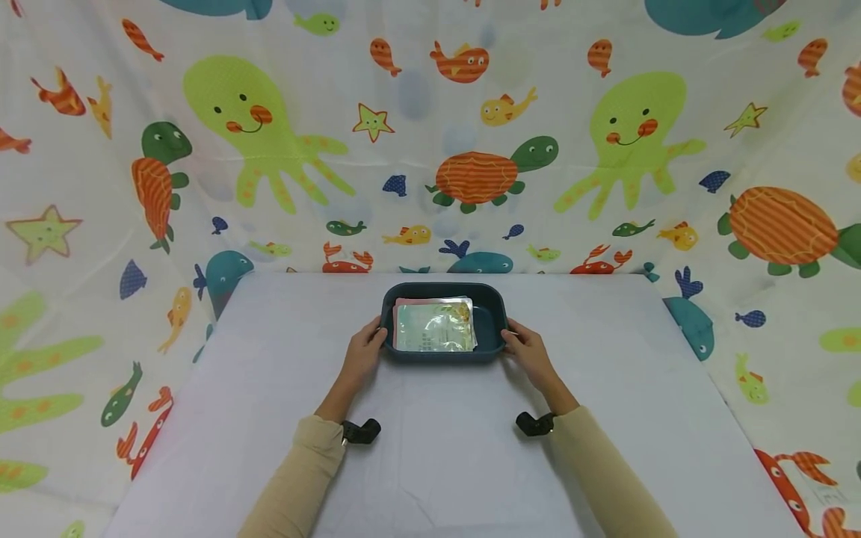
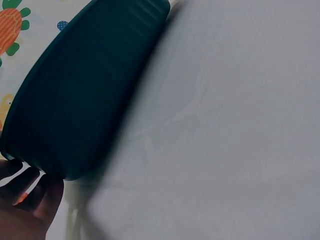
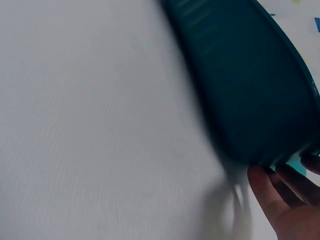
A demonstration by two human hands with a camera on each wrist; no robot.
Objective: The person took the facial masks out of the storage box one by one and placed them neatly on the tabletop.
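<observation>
A dark teal rectangular storage bin (image 1: 440, 358) with rounded corners is at the far middle of the white table. Inside, toward its left, lie flat shiny packets; a pale green one (image 1: 433, 327) covers most of a pink one (image 1: 397, 302). My left hand (image 1: 364, 351) grips the bin's left end, and my right hand (image 1: 530, 354) grips the right end. Both wrist views show fingertips at the end walls of the bin (image 2: 80, 95), seen from outside. Whether its base touches the table I cannot tell.
A white cloth covers the table (image 1: 437, 448), with a few creases near the front. Behind and beside it hangs a curtain (image 1: 417, 172) printed with sea animals. A small black device (image 1: 363, 431) sits on the left wrist, another (image 1: 535, 424) on the right.
</observation>
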